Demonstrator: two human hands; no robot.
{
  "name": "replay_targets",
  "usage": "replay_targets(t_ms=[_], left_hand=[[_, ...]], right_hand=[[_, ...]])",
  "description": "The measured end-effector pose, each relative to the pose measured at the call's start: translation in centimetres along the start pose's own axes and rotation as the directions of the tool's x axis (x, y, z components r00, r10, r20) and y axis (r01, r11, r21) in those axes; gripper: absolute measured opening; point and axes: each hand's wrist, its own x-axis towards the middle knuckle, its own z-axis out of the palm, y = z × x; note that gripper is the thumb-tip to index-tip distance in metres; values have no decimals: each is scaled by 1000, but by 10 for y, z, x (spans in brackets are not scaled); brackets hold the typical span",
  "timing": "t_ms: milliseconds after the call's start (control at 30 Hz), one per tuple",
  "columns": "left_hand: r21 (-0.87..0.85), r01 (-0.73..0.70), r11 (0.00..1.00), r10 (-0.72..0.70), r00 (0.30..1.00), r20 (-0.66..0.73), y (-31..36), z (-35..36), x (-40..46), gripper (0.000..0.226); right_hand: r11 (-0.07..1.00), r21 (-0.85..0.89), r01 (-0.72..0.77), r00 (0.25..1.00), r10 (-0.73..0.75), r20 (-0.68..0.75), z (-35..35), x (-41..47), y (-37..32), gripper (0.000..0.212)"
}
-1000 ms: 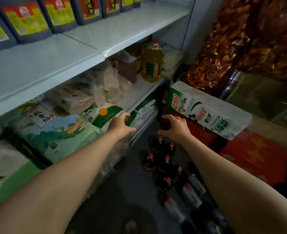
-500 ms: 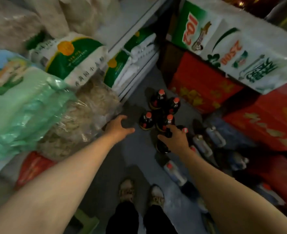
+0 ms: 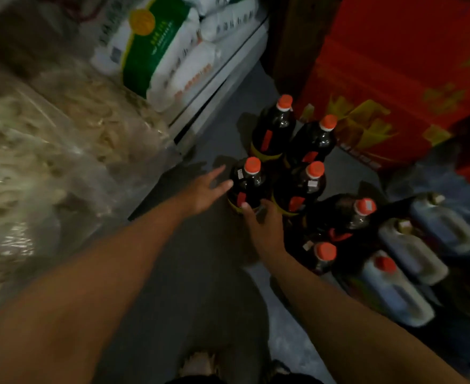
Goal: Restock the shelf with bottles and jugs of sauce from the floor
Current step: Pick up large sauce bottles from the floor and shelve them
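Down on the grey floor (image 3: 200, 273), a cluster of dark sauce bottles with orange caps is seen standing upright beside a row of pale jugs (image 3: 394, 295). The nearest bottle (image 3: 249, 184) is approached from both sides. The left hand (image 3: 204, 191) is held with fingers straight and spread, the fingertips at the bottle's left flank; whether contact is made cannot be told. The right hand (image 3: 264, 230) is placed low at the bottle's front, its thumb laid against the label, while the other fingers are hidden behind the bottle and the neighbouring bottle (image 3: 301, 187), so their grip cannot be judged. Two more bottles (image 3: 274, 128) are set behind, and two further ones are half lost in shadow to the right. The jugs' labels are too blurred to be read, and the farthest jug is cut by darkness. Red cartons (image 3: 394, 79) are stacked at upper right, cut off by the frame. A green-and-white sack (image 3: 156, 51) is lodged on the bottom shelf (image 3: 220, 87), and a clear bag of pale dried goods (image 3: 48, 151) is smeared by motion at left.
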Motion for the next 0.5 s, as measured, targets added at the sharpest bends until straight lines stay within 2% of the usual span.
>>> replay_targets(t_ms=[100, 200, 233, 333, 500], left_hand=[[-57, -47, 997, 44, 998, -41, -13, 21, 51, 60], [-278, -28, 960, 7, 997, -77, -18, 34, 87, 84], [-357, -38, 933, 11, 997, -77, -20, 37, 96, 85], [-530, -55, 846, 21, 997, -70, -26, 47, 113, 76], [-573, -96, 814, 23, 991, -134, -35, 71, 94, 63]], right_hand=[[985, 145, 90, 995, -85, -45, 24, 27, 29, 79], [973, 163, 166, 985, -156, -74, 40, 44, 59, 89], [967, 175, 183, 982, -173, -73, 44, 49, 68, 91], [953, 206, 222, 975, -221, -30, 47, 58, 82, 92], [936, 243, 254, 961, -273, 46, 40, 60, 88, 90]])
